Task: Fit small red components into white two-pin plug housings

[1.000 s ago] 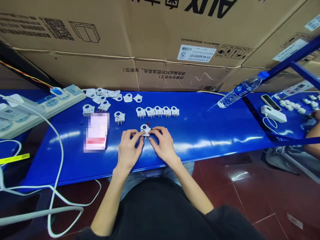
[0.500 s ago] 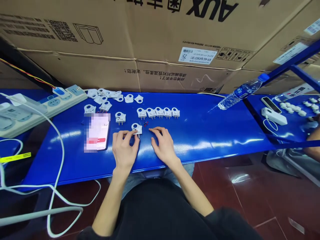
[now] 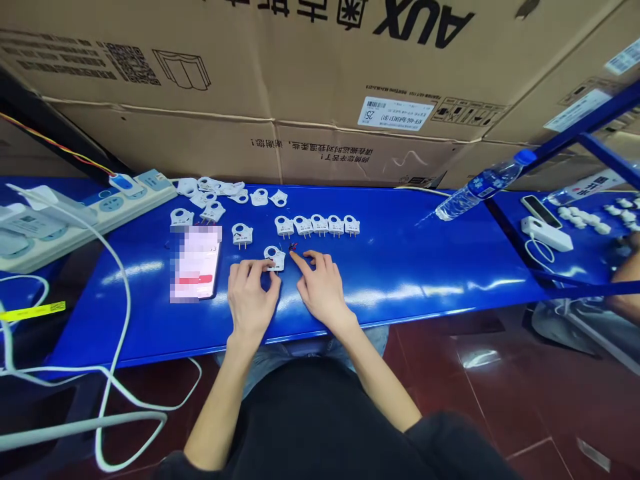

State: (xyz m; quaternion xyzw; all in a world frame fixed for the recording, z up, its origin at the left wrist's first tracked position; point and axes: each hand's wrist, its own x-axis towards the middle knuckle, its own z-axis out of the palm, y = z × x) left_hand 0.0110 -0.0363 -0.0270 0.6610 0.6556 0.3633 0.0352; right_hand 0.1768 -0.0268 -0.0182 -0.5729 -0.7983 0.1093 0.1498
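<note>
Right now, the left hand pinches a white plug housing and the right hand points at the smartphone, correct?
Not the smartphone: in the head view, the right hand points at small red and dark wires. The left hand does pinch the white plug housing.

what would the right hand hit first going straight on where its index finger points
Probably the small red and dark wires just ahead of the right hand; whether it touches them is unclear.

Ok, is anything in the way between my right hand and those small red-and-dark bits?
Nothing visible: the right hand has its fingers right by the small red-and-dark bits. The white plug piece in the left hand sits to the left, outside that path.
</note>
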